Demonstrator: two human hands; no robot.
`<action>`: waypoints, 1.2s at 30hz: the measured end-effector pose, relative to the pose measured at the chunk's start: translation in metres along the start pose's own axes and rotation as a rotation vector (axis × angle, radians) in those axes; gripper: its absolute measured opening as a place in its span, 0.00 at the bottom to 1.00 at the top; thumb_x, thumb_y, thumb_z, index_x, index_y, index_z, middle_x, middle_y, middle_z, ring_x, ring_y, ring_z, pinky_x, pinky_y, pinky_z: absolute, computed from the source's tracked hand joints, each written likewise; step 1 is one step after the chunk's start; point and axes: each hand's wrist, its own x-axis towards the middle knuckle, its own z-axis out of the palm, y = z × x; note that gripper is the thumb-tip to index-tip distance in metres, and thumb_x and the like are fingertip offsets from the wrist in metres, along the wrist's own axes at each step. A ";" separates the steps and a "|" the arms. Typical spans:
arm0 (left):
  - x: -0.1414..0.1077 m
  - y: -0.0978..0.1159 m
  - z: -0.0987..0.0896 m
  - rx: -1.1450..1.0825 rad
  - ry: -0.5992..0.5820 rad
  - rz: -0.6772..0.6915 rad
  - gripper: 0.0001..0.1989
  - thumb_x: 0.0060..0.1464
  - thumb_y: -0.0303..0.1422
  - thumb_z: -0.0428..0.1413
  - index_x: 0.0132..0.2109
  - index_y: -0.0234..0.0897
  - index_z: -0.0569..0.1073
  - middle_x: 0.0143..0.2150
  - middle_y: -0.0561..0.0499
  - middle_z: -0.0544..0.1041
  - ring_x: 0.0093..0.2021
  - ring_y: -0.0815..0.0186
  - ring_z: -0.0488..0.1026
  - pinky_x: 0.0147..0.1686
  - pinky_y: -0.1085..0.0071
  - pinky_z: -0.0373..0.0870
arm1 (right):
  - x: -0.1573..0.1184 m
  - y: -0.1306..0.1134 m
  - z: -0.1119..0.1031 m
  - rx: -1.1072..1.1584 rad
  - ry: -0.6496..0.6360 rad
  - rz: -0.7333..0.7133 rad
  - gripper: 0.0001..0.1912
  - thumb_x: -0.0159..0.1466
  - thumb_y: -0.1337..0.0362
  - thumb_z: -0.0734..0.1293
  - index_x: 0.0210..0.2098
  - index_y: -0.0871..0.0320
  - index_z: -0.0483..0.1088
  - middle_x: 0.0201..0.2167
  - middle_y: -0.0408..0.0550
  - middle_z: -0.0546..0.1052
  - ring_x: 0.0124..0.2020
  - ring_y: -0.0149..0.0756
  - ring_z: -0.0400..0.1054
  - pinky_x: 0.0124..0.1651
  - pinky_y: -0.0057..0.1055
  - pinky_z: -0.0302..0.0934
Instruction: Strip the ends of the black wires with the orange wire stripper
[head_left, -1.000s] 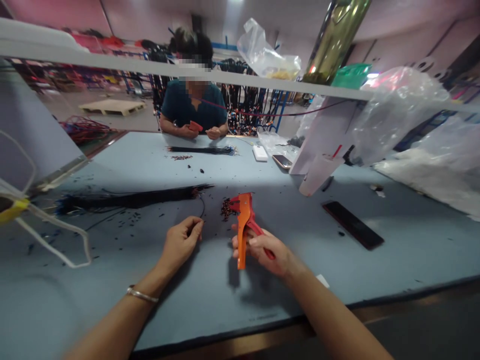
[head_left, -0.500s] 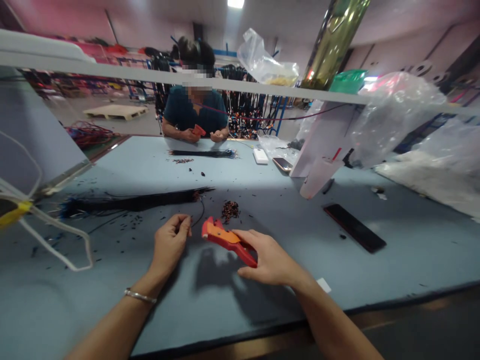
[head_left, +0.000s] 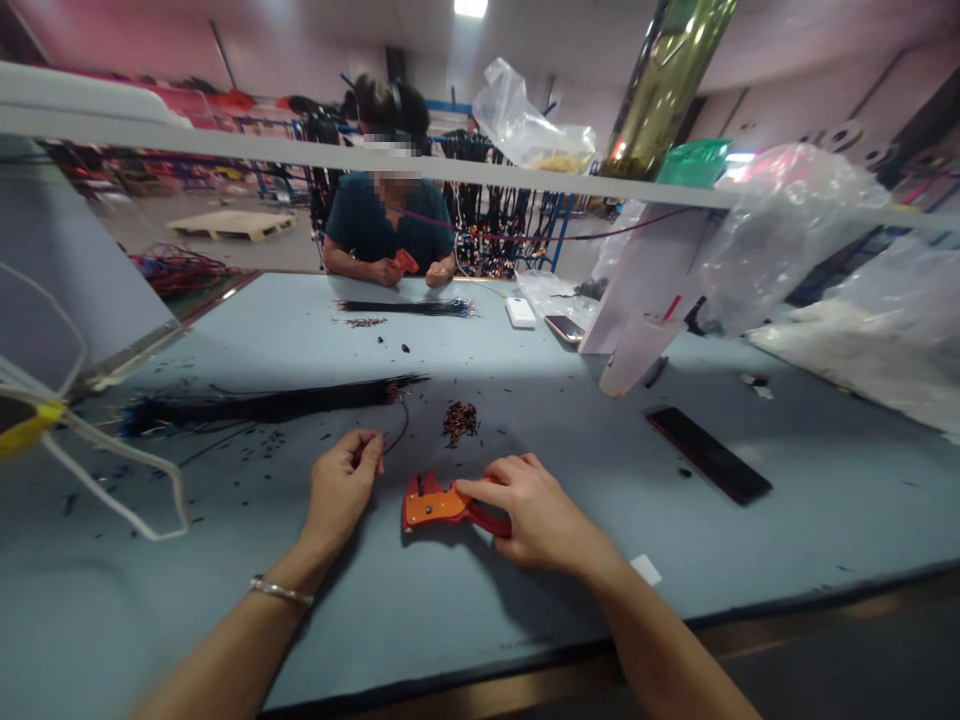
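Observation:
My left hand (head_left: 345, 485) is closed in a pinch on a thin black wire (head_left: 405, 425), which curves up toward the bundle. The long bundle of black wires (head_left: 277, 402) lies on the table beyond that hand. My right hand (head_left: 536, 510) has its fingers round the handles of a red and orange wire stripper (head_left: 437, 507), whose jaws point left. The stripper is low over the table, a little to the right of my left hand. Past the stripper is a small pile of cut wire pieces (head_left: 460, 424).
A black phone (head_left: 709, 455) and a plastic cup (head_left: 637, 350) are to the right. White cable loops (head_left: 169, 500) hang at the left. Across the table (head_left: 360, 620), a person (head_left: 390, 225) holds a red tool near another wire bundle (head_left: 405, 307). A shelf edge (head_left: 465, 172) crosses above.
The wire stripper in my right hand has come down toward me and turned more level, with its orange side facing up. My left hand has barely moved. The other person's tool has shifted slightly.

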 end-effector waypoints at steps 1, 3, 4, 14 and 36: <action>0.000 0.001 0.000 0.000 0.000 0.000 0.13 0.55 0.41 0.51 0.28 0.37 0.70 0.19 0.57 0.67 0.21 0.69 0.63 0.23 0.74 0.60 | 0.000 0.001 0.000 -0.017 0.017 0.008 0.35 0.50 0.71 0.70 0.57 0.47 0.67 0.41 0.49 0.70 0.41 0.42 0.62 0.47 0.39 0.50; 0.000 0.001 0.000 0.003 -0.009 0.002 0.14 0.55 0.41 0.51 0.28 0.37 0.70 0.18 0.57 0.67 0.20 0.69 0.63 0.23 0.74 0.60 | 0.001 0.004 0.001 -0.068 0.077 0.033 0.34 0.50 0.73 0.69 0.56 0.48 0.68 0.40 0.50 0.71 0.41 0.43 0.62 0.46 0.40 0.50; 0.000 0.001 0.000 0.008 -0.014 0.002 0.14 0.55 0.42 0.51 0.28 0.37 0.70 0.18 0.57 0.67 0.20 0.69 0.63 0.23 0.74 0.60 | 0.002 0.004 0.002 -0.096 0.116 0.052 0.34 0.49 0.74 0.69 0.56 0.49 0.69 0.40 0.52 0.71 0.41 0.44 0.61 0.45 0.40 0.50; -0.001 0.002 0.002 0.002 -0.045 -0.004 0.14 0.54 0.42 0.51 0.27 0.37 0.69 0.18 0.57 0.66 0.21 0.69 0.63 0.24 0.74 0.60 | 0.003 0.005 -0.002 0.991 0.165 0.271 0.37 0.50 0.64 0.73 0.59 0.52 0.63 0.47 0.49 0.73 0.44 0.41 0.67 0.49 0.39 0.59; -0.004 -0.007 0.012 -0.020 -0.191 0.111 0.14 0.54 0.42 0.52 0.33 0.37 0.77 0.33 0.50 0.80 0.35 0.63 0.74 0.36 0.72 0.69 | 0.011 0.000 0.022 1.431 0.408 0.222 0.10 0.55 0.65 0.69 0.36 0.55 0.67 0.28 0.42 0.68 0.31 0.35 0.65 0.37 0.33 0.61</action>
